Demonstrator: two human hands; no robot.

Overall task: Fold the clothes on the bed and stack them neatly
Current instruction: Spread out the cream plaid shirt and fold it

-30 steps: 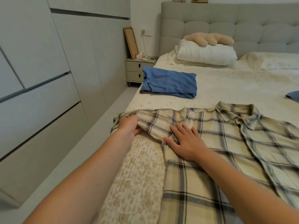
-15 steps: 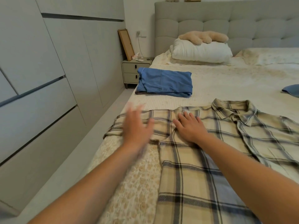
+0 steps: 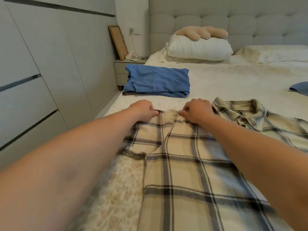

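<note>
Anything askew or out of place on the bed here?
Nothing stands out. Both hands, left and right, pinch the plaid shirt at its far edge; the folded blue garment lies tidy beyond.

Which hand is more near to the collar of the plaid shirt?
The right hand. It pinches the shirt's folded edge just beside the collar. The left hand pinches the same edge further away, on the side toward the wardrobe.

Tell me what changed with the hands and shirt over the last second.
Both hands moved to the sleeve's far edge: left hand and right hand, which earlier lay flat, now pinch the plaid shirt there. The sleeve now lies folded over the body. The folded blue garment stayed put.
</note>
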